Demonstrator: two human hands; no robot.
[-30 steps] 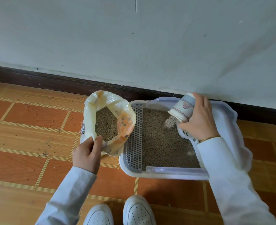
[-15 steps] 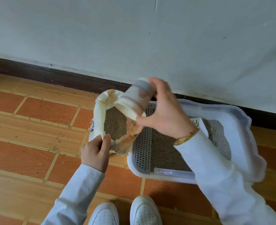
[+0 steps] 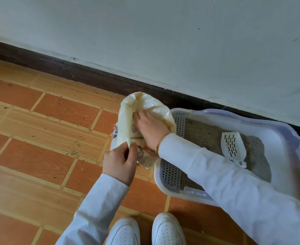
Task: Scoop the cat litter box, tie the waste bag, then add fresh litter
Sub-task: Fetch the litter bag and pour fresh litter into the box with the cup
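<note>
The cream plastic litter bag [image 3: 152, 106] stands open on the floor, just left of the white litter box [image 3: 287, 138]. My left hand [image 3: 121, 161] pinches the bag's near edge. My right hand [image 3: 151, 128] reaches down into the bag's mouth, with the fingertips hidden inside. It grips a white paper cup [image 3: 134, 133], of which only part of the printed side shows. Grey-brown litter [image 3: 202, 131] fills the box, and a white slotted scoop [image 3: 232, 145] lies on it. A perforated grid [image 3: 170, 172] runs along the box's left side.
The box and bag sit close to a dark skirting board [image 3: 75, 71] under a pale wall. Loose litter grains [image 3: 73, 152] dot the orange tiled floor on the left. My white shoes [image 3: 124, 232] stand in front of the box.
My right hand carried the cup from over the litter box leftward and down into the bag. The left hand kept hold of the bag's edge. The view shifted left.
</note>
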